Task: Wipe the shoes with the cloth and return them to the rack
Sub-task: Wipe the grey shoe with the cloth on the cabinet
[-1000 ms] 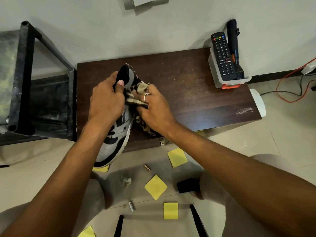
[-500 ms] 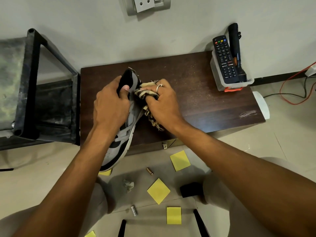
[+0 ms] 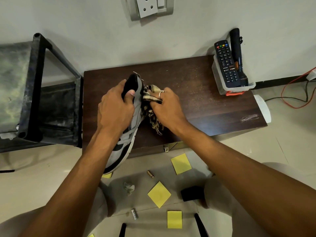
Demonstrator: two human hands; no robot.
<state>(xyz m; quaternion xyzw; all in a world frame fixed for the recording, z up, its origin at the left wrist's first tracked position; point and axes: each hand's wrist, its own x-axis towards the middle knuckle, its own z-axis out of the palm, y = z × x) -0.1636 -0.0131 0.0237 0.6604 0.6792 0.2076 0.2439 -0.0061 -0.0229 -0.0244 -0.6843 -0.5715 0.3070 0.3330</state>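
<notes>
Over the counter's [image 3: 205, 100] left half are one shoe [image 3: 125, 142] and one cloth [image 3: 150, 103]. The left hand [image 3: 114, 108] grips the shoe's far end; the right hand [image 3: 169, 108], just beside it, clutches the cloth against its side.

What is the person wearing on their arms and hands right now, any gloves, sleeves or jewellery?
No gloves and no sleeves show. The left arm and right arm are bare as far as the frame shows, with no watch or bracelet. The right hand wears a silver-coloured ring on one finger. The left hand shows no ring.
</notes>
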